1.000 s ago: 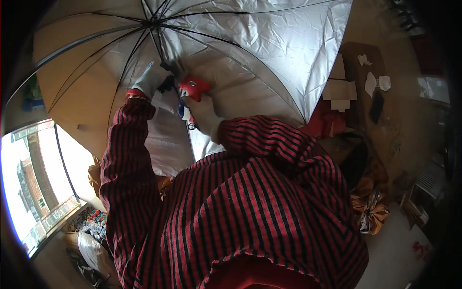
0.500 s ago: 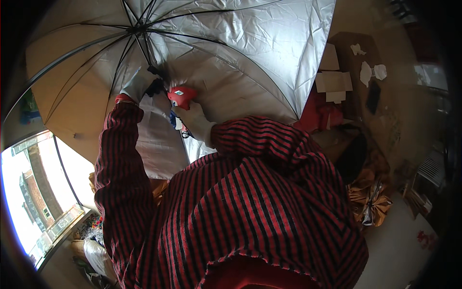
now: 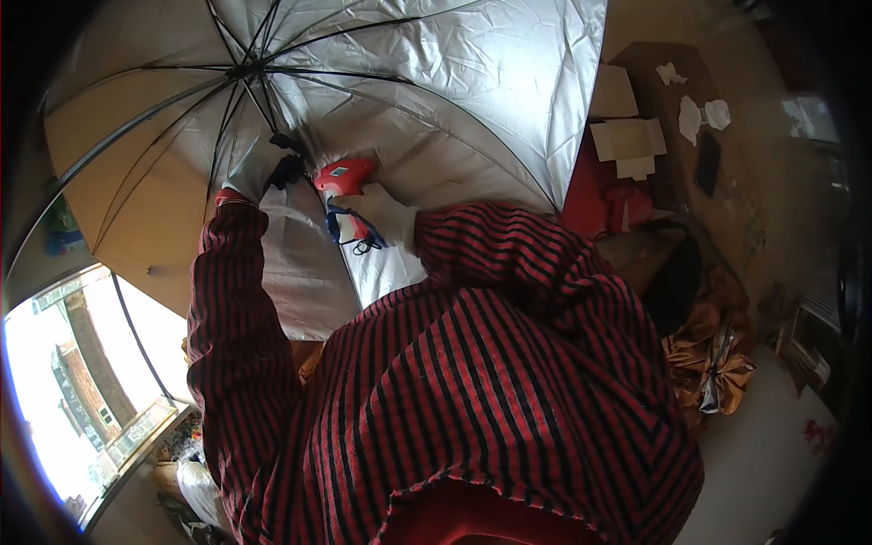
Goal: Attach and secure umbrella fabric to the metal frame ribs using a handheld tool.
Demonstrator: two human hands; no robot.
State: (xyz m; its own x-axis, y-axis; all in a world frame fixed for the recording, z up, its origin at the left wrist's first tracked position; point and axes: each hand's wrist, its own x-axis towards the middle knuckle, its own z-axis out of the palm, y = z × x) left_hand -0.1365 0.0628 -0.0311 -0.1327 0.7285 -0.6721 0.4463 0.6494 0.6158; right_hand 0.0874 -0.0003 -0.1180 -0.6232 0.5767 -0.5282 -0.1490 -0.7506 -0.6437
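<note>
Since the earlier frame, the umbrella (image 3: 490, 64), the left hand (image 3: 250, 173) and the right hand (image 3: 389, 218) have shifted toward the left of the view; the background has shifted also, so part of this is probably head movement. The right hand's grip is closed around the handle of a red tool (image 3: 343, 174), of pistol shape, and more of its blue and pale handle shows now, with a small black loop (image 3: 367, 247) hanging below. This tool is below and to the right of the umbrella hub (image 3: 245, 69), its nose to the left. The left hand's grip appears clamped on a black part (image 3: 288, 165) of the umbrella, almost straight below the hub; its fingers are in shade. The nose is just beside this part, but whether they touch I cannot tell. For the work in hand, I judge that both hands attend to the same spot, one steadying, one with the tool. Farther out, well to the right of the hub, are an opened cardboard box (image 3: 629, 141) and white scraps (image 3: 705, 116) on a brown counter (image 3: 668, 100); a bright window (image 3: 91, 381) is below and left of the hub.
</note>
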